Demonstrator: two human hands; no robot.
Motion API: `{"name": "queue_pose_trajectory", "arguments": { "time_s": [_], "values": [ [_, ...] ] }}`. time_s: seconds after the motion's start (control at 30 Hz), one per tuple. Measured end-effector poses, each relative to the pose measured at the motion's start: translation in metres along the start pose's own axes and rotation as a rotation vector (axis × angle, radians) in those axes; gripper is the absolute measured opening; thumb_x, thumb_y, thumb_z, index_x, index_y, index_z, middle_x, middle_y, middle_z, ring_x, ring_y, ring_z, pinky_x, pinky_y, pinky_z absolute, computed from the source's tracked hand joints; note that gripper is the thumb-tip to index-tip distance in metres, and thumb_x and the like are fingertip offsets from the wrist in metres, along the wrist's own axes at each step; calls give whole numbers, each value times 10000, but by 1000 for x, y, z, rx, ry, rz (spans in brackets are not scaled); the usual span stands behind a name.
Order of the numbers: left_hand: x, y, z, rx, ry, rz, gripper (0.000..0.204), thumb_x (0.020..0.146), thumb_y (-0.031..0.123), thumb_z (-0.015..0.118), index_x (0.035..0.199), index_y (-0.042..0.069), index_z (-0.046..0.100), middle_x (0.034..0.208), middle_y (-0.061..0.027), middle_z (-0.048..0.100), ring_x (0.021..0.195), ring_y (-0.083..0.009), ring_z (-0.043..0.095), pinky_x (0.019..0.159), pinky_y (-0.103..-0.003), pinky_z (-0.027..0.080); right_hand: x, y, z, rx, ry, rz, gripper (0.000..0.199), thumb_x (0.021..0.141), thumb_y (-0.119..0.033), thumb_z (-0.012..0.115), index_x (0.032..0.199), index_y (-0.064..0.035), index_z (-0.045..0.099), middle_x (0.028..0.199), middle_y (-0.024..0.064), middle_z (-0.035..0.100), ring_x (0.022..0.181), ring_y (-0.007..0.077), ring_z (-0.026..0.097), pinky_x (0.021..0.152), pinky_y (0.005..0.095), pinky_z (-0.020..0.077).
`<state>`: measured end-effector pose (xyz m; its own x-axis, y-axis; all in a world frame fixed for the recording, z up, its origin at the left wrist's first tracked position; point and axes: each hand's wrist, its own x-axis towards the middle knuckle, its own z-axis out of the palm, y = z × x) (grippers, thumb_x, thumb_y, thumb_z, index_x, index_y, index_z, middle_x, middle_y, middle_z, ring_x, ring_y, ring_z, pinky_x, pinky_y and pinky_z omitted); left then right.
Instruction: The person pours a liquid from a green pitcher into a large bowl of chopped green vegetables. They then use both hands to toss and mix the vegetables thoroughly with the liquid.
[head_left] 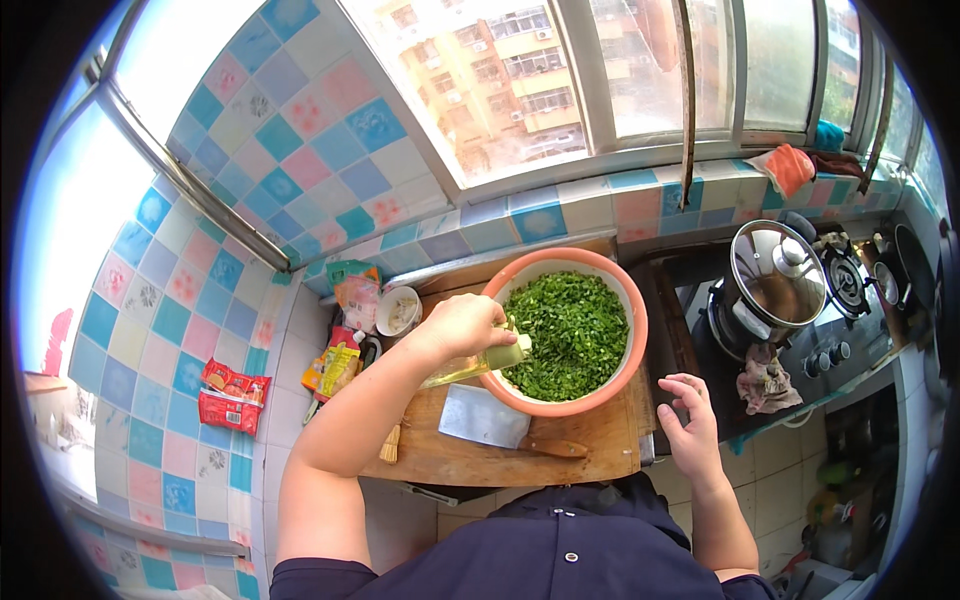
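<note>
My left hand [466, 326] is closed round a clear bottle of yellowish oil [455, 372] with a pale green cap. The bottle is tipped, its mouth end over the left rim of a large orange basin [641, 330]. Chopped green leaves [565, 335] fill much of the basin. Whether oil is flowing out I cannot make out. My right hand [689, 424] hangs free to the right of the basin, fingers apart, holding nothing. A cleaver [484, 415] with a wooden handle lies flat on the wooden board [610, 453], just in front of the basin.
Left of the board are a small white bowl [399, 311], seasoning packets [338, 364] and a red packet [233, 396]. On the right, a lidded pot [778, 272] sits on the black gas stove [810, 335], with a crumpled cloth [768, 380] at its front. Windows line the back.
</note>
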<state>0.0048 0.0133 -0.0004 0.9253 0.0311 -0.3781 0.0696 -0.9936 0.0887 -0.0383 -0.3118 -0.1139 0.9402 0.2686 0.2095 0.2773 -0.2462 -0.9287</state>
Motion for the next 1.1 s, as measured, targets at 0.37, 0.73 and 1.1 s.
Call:
{"name": "queue_pose_trajectory", "arguments": {
  "time_s": [0.37, 0.73, 1.1],
  "values": [
    [35, -1, -3, -85, 154, 26, 370, 777, 390, 675, 994, 91, 697, 929, -154, 676, 893, -293, 644, 803, -378, 486, -7, -1, -9, 20, 18, 29, 306, 776, -3, 607, 1080, -38, 595, 1146, 84, 513, 1051, 205, 488, 860, 299, 400],
    [71, 29, -17, -205, 333, -46, 384, 778, 440, 666, 969, 109, 701, 928, -133, 681, 905, -285, 645, 814, -386, 491, -3, 3, -15, 22, 2, 11, 305, 778, -17, 609, 1082, -40, 595, 1134, 85, 520, 1040, 204, 492, 852, 296, 401],
    [25, -79, -10, -1420, 393, -56, 396, 826, 457, 661, 973, 90, 634, 725, 45, 569, 570, -32, 442, 482, -202, 338, 34, 18, -23, 84, -146, 38, 291, 779, -10, 604, 1069, -37, 599, 1124, 75, 525, 1045, 200, 498, 854, 291, 400]
  ]
}}
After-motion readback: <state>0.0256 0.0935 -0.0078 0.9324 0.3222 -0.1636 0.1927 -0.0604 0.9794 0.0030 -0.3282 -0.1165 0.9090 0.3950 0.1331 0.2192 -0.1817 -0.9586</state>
